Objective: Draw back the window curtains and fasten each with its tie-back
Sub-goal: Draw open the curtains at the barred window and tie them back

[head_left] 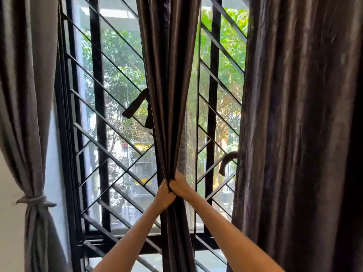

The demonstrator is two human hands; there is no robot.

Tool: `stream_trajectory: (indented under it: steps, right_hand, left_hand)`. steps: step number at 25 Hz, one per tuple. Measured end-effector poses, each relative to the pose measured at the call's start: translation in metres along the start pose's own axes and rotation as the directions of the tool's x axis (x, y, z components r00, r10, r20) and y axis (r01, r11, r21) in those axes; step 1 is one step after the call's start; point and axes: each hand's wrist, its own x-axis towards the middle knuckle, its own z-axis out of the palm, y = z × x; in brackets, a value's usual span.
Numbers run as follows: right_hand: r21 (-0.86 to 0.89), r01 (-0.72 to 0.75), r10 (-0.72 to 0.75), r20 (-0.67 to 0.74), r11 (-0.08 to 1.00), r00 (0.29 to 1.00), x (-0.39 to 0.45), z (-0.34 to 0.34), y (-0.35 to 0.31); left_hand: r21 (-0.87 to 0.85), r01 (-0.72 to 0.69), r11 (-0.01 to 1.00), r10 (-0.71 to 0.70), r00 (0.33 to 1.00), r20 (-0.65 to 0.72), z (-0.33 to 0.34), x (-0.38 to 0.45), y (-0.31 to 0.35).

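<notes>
A dark brown middle curtain point(169, 79) hangs gathered into a narrow bunch in front of the window. My left hand point(164, 197) and my right hand point(180, 186) both squeeze it at waist height, fingers wrapped round the folds. Its dark tie-back point(135, 105) dangles loose behind its left edge. A grey left curtain point(25, 95) is drawn aside and bound by a knotted tie-back point(36, 200). The wide right curtain point(298, 134) hangs loose, and a curved tie-back end point(226, 160) sticks out at its left edge.
Behind the curtains stands a window with a black metal grille point(110, 134) of diagonal bars and upright posts. Trees and a building show outside. A pale wall point(9, 213) lies at the lower left.
</notes>
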Motion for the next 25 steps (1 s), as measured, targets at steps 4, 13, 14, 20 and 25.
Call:
stream_trajectory:
  steps: [4, 13, 14, 20, 25]
  right_hand:
    - [0.062, 0.004, -0.003, -0.012, 0.998, 1.000, -0.012, 0.001, 0.006]
    - [-0.045, -0.113, 0.121, 0.283, 0.993, 0.951, -0.052, -0.007, 0.034]
    - [-0.041, -0.142, 0.147, 0.314, 0.989, 0.938, -0.052, -0.014, 0.033]
    - [0.052, -0.298, 0.240, 0.469, 0.953, 0.850, -0.057, -0.036, 0.027]
    - [0.096, -0.271, 0.198, 0.463, 0.958, 0.864, -0.038, -0.059, 0.010]
  left_hand:
    - [0.070, 0.010, 0.998, -0.016, 0.997, 0.081, 0.003, -0.003, -0.001]
    - [0.082, 0.011, 0.997, -0.013, 1.000, 0.028, 0.023, -0.038, -0.002]
    - [0.085, -0.020, 0.996, 0.018, 1.000, 0.020, 0.026, -0.040, -0.001]
    - [0.055, -0.084, 0.995, 0.086, 0.996, -0.027, 0.036, -0.041, -0.001]
    - [-0.009, -0.101, 0.995, 0.099, 0.989, -0.114, 0.028, -0.037, -0.020]
